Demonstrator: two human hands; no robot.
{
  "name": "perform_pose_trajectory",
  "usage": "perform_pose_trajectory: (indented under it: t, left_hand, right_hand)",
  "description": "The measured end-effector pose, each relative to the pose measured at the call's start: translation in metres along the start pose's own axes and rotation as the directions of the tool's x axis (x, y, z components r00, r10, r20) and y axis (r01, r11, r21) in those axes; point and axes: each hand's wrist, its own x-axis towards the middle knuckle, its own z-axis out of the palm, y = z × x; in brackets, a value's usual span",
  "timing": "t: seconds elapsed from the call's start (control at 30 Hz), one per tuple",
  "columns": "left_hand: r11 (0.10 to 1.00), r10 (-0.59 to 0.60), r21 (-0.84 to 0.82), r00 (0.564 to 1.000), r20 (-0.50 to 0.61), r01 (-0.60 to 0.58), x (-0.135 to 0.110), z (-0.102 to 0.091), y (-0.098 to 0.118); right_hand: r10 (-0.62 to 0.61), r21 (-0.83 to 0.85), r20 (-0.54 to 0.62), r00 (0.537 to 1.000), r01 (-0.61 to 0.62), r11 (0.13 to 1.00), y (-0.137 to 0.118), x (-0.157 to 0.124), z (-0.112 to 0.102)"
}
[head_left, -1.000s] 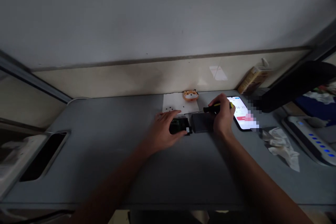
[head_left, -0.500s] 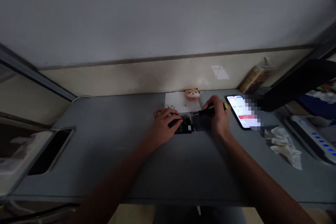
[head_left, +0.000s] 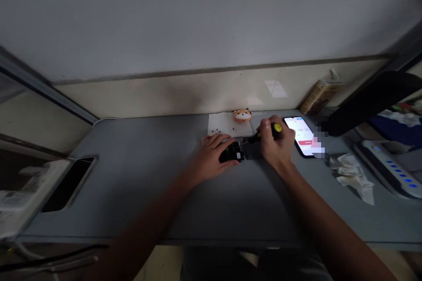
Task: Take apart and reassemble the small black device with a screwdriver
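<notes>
With our right hand gripping the screwdriver and left hand pinching the dark board, we seem to be working its end, next needing steady aim.

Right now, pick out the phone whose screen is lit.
The bright phone beside the right hand; the other phone, far left, is dark.

Light was dim; the phone screen glowed, a pale reflection marked the wall panel, shadows darkened the desk, and the stretched edges seemed slightly blurred.
</notes>
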Motion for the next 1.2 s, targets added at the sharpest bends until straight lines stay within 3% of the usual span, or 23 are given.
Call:
perform_pose_trajectory:
  t: [0.17,1.2]
  left_hand:
    - [0.999,0.034,0.0,0.998,0.05,-0.034,0.0,0.002,-0.001]
    - [0.999,-0.039,-0.031,0.998,0.057,0.04,0.003,-0.001,0.003]
  right_hand:
    - [-0.034,-0.005,0.071,0.997,0.035,0.999,0.004,-0.003,0.004]
    - [-0.084,0.007,0.139,0.987,0.083,0.996,-0.001,-0.001,0.016]
